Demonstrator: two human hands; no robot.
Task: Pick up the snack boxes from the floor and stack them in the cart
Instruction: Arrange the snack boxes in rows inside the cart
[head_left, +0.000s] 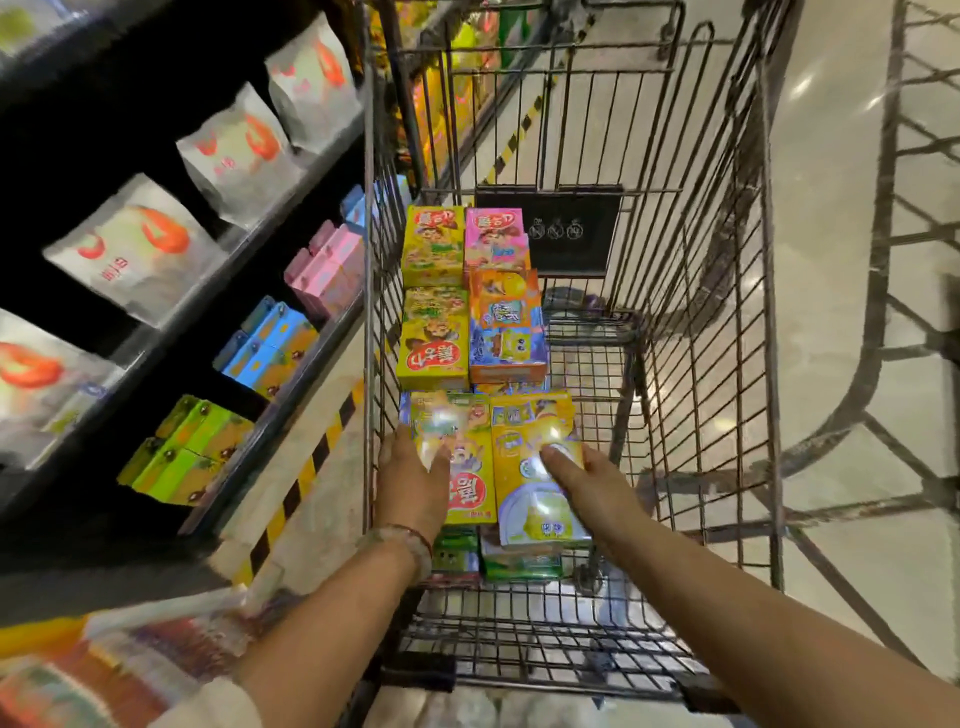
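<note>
Both my arms reach into a wire shopping cart (769, 312). My left hand (413, 483) rests flat on a yellow-and-blue snack box (467, 441) on top of the near stack, fingers spread over its left side. My right hand (587, 480) presses on the yellow snack box (524, 431) beside it, thumb on its face. Beyond them more snack boxes lie stacked in two rows: a yellow one (434, 340), an orange-and-blue one (506, 332), a yellow one (434, 244) and a pink one (493, 236) at the far end. Green boxes (519, 564) show under the near stack.
A dark shelf unit (291, 218) stands close on the left with white snack bags (140, 244) and pink, blue and green boxes. Yellow-black hazard tape (306, 473) runs along the floor at its base. Blurred packages (104, 660) lie at the lower left. Shiny tiled floor lies to the right.
</note>
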